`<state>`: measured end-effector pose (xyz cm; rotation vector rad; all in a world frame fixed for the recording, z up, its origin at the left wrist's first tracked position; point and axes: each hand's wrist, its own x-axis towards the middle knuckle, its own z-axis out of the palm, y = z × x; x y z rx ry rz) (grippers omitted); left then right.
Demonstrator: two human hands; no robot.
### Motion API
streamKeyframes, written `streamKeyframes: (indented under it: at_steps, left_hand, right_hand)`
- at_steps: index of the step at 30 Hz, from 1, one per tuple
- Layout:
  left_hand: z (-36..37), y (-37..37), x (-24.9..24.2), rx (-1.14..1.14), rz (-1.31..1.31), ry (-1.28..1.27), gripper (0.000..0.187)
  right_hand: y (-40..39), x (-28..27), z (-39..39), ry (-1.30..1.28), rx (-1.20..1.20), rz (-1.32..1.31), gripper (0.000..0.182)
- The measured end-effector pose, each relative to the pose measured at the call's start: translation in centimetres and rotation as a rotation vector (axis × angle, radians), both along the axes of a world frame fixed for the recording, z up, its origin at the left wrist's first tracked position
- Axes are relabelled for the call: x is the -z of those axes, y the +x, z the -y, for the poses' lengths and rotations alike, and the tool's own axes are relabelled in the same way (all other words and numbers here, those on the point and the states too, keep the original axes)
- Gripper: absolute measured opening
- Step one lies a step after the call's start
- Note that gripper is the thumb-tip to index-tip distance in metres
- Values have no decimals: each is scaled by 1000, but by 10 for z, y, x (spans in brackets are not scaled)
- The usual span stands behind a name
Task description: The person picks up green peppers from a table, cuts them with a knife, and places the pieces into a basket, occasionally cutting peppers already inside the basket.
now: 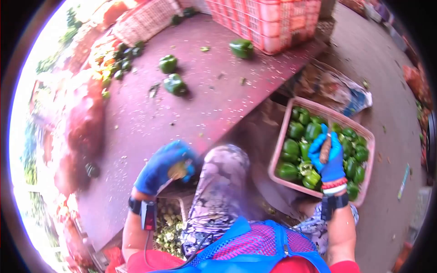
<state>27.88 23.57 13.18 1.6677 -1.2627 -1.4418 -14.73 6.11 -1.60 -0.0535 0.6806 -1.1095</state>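
My left hand point(165, 166), in a blue glove and smeared by motion, is closed on a pale, yellowish piece point(179, 170) that looks like a pepper core. It hovers by the table's near edge, above a container of pale pepper cores point(169, 232). My right hand point(328, 157), also blue-gloved, grips a tool by its brown handle point(325, 150); I cannot make out its blade. That hand is over a pink crate point(368, 159) full of green bell peppers point(291, 148). Some peppers near the hand show pale, cut insides.
On the reddish table point(209, 100) lie loose green bell peppers point(175, 84) and scattered seeds. A red plastic crate point(268, 22) stands at its far side. Full red mesh sacks point(82, 127) line the left. A crumpled sack point(332, 88) lies behind the pink crate.
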Motion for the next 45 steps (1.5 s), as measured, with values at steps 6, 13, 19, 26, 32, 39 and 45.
streamKeyframes:
  at_steps: [6, 13, 19, 26, 32, 39, 45]
  left_hand:
    - [-79, 83, 49, 94, 711, 325, 35]
    - [164, 163, 105, -682, 621, -73, 63]
    - [226, 152, 111, -688, 38, -130, 53]
    - [211, 63, 113, -301, 332, -396, 82]
    - [192, -96, 72, 82, 237, -505, 105]
    - [167, -192, 83, 287, -6, -322, 94]
    - [175, -198, 83, 362, -56, -268, 87]
  right_hand:
    - [-6, 12, -5, 35, -112, -44, 44]
    - [27, -6, -12, 60, -13, -202, 39]
    - [26, -10, -16, 3, -135, -147, 38]
    - [40, 3, -19, -166, -317, -378, 35]
    - [75, -35, -16, -271, -365, -300, 52]
    - [43, -17, -7, -319, -281, -129, 56]
    - [15, -23, 0, -447, -414, -424, 52]
